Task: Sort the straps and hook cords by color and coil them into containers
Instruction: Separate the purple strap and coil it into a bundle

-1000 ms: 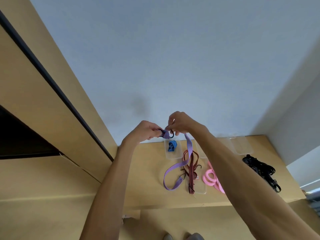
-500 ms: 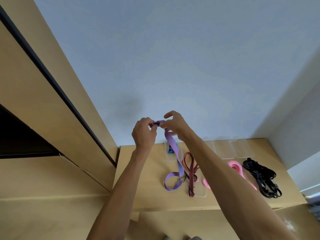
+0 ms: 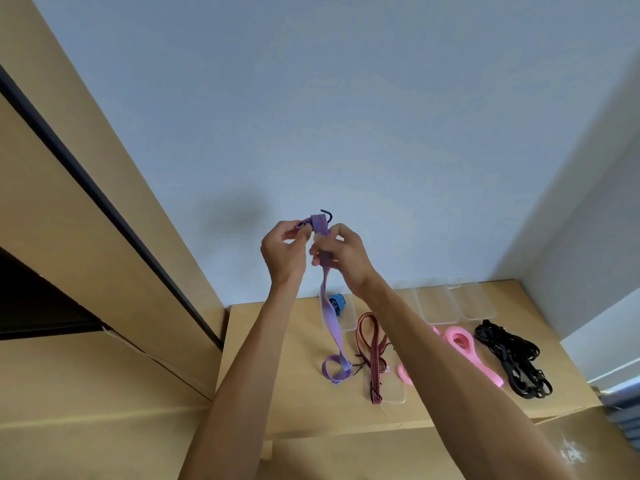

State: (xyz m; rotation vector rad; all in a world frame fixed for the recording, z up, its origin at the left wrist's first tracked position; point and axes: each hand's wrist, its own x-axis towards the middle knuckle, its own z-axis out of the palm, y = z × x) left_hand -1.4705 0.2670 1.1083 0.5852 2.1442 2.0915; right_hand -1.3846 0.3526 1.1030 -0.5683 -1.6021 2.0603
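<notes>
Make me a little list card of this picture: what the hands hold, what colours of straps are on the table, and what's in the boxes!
Left hand: pinches the purple striped hook cord
Right hand: grips the same cord, coil started at its top
Cord's tail: hangs to the wooden table
In a clear plastic box: blue coiled cord
Lying loose: dark red striped cord, pink strap, black straps

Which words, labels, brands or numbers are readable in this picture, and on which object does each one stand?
No text can be read.
A small pale tag on the dark red striped cord may carry print, but it is too small and blurred to read.
The purple strap, clear containers and wooden table show no lettering.
</notes>
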